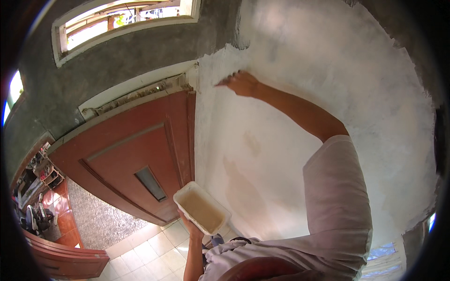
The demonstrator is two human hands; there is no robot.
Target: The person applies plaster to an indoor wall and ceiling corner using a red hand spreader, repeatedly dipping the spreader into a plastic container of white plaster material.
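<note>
My left hand point(191, 226) grips a white rectangular plastic tub point(211, 198) from below, at waist height. A shallow beige liquid covers the tub's bottom. High up, my right hand point(241, 84) is against the wall point(290, 112), near the upper corner of the door frame, with its arm stretched out. Its fingers are curled closed, and a small reddish tip points left from them. What they hold, if anything, is too small to make out. A whitish coat covers this wall, with damp-looking darker patches lower down and ragged edges against the dark grey plaster.
A red-brown wooden door point(136, 154) with a narrow pane stands left of the wall. Above it is a white-framed window opening point(126, 23) in grey plaster point(140, 51). A second door leaf point(70, 257) is at lower left. Cluttered shelves point(49, 173) stand outside. Pale tiles point(150, 253) cover the floor.
</note>
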